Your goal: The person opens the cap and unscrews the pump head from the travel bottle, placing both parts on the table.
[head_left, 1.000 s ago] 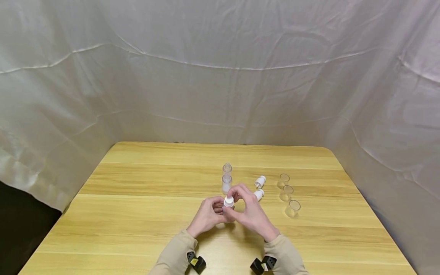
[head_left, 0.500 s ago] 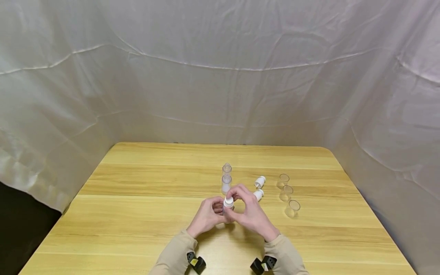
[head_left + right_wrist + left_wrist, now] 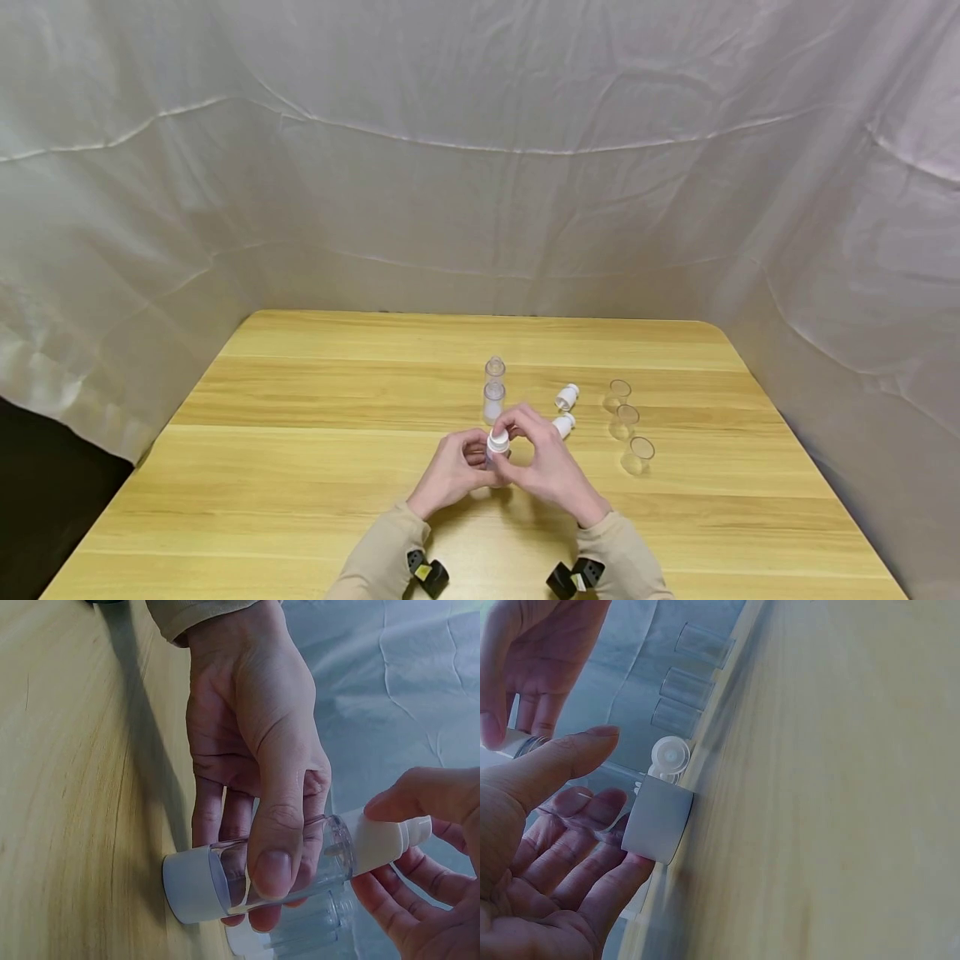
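A small pump bottle stands upright between both hands in the head view. Its clear body (image 3: 330, 844) ends in a white base (image 3: 195, 885), which is right at the tabletop in both wrist views. My left hand (image 3: 452, 472) grips the clear body, thumb on one side and fingers on the other. My right hand (image 3: 545, 463) pinches the white pump top (image 3: 376, 838) at the bottle's upper end, thumb and fingertips around it. Beyond the hands, two more clear bottle bodies, a nearer one (image 3: 494, 405) and a farther one (image 3: 495, 367), stand upright.
Two white pump tops, one farther back (image 3: 567, 397) and one nearer (image 3: 565, 425), lie just beyond my right hand. Farther right, three clear cup-shaped caps (image 3: 639, 457) stand in a row. The wooden table (image 3: 300, 400) is enclosed by pale cloth (image 3: 480, 208).
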`<state>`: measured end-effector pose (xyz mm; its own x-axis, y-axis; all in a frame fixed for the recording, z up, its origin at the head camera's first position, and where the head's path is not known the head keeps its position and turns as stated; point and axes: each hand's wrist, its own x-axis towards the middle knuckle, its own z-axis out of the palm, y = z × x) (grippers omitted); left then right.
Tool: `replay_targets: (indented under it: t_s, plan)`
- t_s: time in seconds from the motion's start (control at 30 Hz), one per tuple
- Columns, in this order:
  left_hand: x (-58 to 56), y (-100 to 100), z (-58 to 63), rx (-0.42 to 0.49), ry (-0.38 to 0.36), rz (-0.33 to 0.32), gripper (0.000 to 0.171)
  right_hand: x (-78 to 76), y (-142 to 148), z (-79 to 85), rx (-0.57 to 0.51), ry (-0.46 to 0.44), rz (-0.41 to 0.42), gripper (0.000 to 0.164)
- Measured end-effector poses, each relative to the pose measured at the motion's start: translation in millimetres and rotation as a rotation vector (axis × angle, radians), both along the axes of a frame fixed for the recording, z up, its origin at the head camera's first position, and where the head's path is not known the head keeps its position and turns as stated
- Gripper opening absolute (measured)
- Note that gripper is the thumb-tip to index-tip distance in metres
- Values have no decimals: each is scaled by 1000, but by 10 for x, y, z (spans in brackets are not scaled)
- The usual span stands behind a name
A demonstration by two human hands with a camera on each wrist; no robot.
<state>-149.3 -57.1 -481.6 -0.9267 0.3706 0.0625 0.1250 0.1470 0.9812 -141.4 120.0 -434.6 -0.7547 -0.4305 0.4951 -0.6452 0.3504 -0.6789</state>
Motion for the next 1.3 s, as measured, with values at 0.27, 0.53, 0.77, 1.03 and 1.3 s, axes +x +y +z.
replay_targets:
  t_s: [0.27, 0.53, 0.77, 1.03, 1.3]
  plan:
    - [2, -3, 2, 16, -2, -14, 37, 5, -5, 1, 10, -34, -31, 31]
    - [0, 5, 10, 2, -6, 5, 35, 6, 3, 8, 7, -28, -17, 29]
    - [6, -3, 3, 8, -2, -4, 36, 20, 9, 13, 20, -30, -24, 31]
    - [-2, 6, -5, 1, -10, 4, 36, 13, -1, 1, 4, -30, -52, 31]
    - [-1, 6, -7, 2, -1, 6, 36, 26, 6, 19, 15, -24, -13, 27]
